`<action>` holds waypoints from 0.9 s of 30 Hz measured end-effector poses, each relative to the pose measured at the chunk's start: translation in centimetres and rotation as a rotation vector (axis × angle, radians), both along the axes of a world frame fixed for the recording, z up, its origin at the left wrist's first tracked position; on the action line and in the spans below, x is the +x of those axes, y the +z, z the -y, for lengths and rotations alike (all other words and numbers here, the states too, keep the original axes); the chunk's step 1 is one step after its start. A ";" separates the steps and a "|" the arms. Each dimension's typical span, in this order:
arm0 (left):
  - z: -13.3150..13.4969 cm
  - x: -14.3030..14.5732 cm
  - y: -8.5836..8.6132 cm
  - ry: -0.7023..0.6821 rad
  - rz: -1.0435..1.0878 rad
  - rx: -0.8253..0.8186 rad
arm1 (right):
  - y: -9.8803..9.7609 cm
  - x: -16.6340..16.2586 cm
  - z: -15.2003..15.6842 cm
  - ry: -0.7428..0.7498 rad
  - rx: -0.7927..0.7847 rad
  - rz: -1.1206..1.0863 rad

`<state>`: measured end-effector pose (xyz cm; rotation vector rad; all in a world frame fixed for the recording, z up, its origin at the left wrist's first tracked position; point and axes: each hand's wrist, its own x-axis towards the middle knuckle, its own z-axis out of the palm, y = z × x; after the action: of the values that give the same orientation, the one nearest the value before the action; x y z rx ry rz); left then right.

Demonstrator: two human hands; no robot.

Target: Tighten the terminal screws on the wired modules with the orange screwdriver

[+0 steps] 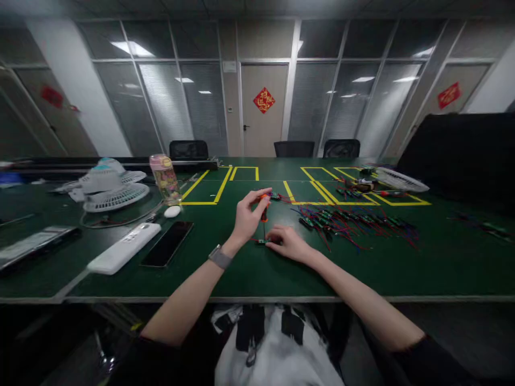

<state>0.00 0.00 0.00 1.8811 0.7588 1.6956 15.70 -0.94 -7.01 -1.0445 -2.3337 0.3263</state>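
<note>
Orange-handled screwdriver (pixel 264 213) upright in left hand (pixel 246 217), right hand (pixel 286 242) on small board (pixel 261 242).

right of the right hand (pixel 287 242), the pile of wired boards (pixel 354 221) is too small to count; that hand hides most of a small part (pixel 261 242).

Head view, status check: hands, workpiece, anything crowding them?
Left hand grips upright screwdriver, tip down. Right hand pins small circuit board on green table. Wired boards pile lies right, apart.
</note>
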 end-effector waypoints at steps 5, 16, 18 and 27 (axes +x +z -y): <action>-0.3 -0.4 0.1 0.132 -0.024 0.012 | 0.1 0.1 -0.1 -0.006 -0.001 0.004; 0.0 -0.2 0.2 0.048 -0.025 0.019 | 0.2 0.2 0.0 -0.001 -0.007 -0.015; 0.1 -0.3 0.3 0.096 -0.045 0.046 | 0.2 0.2 0.0 -0.001 -0.011 -0.020; -0.1 -0.2 0.3 -0.109 0.024 -0.049 | 0.2 0.2 0.0 0.006 -0.011 -0.025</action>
<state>-0.24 0.07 0.28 1.8321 0.6700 1.6151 15.93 -0.98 -6.78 -1.0331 -2.3157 0.3531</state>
